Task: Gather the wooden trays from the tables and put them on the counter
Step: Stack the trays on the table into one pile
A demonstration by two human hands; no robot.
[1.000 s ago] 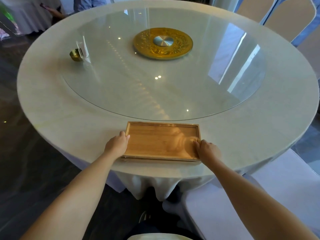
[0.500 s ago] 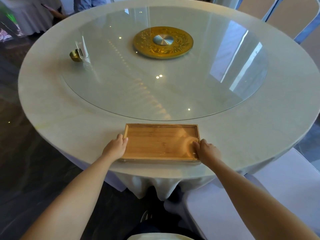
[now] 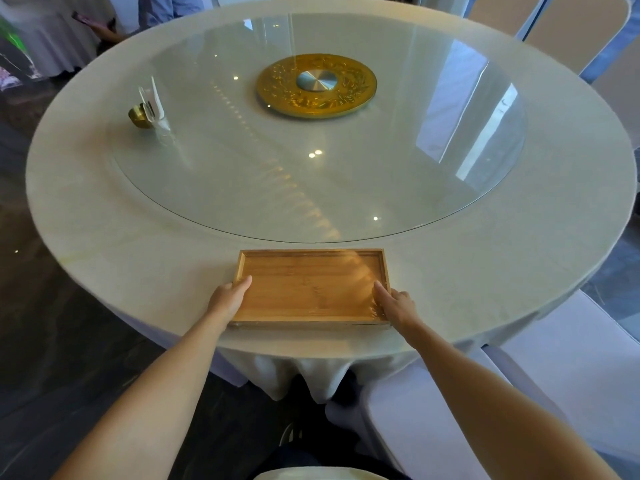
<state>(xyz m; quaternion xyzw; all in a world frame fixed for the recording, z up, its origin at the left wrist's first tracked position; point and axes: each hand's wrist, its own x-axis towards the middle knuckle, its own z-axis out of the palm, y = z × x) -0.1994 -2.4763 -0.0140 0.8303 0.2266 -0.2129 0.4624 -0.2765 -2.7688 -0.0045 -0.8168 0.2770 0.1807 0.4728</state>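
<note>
A rectangular wooden tray [image 3: 310, 287] lies flat and empty at the near edge of a round table [image 3: 138, 258] covered with a pale cloth. My left hand [image 3: 227, 299] grips the tray's left short side, thumb over the rim. At the right short side, my right hand [image 3: 394, 304] holds the rim the same way. The tray's bottom appears to rest on the cloth; its near long side reaches almost to the table's edge.
A large glass turntable [image 3: 346, 174] with a gold centre disc [image 3: 316, 85] fills the table's middle. A small gold holder with a clear card stand [image 3: 145, 112] stands at the left. White-covered chairs [image 3: 554, 368] are at the right and far right. A person [image 3: 104, 26] stands at far left.
Both hands have shifted their grip slightly on the tray's short sides, thumbs now over the rim. The tray has stayed in about the same place.
</note>
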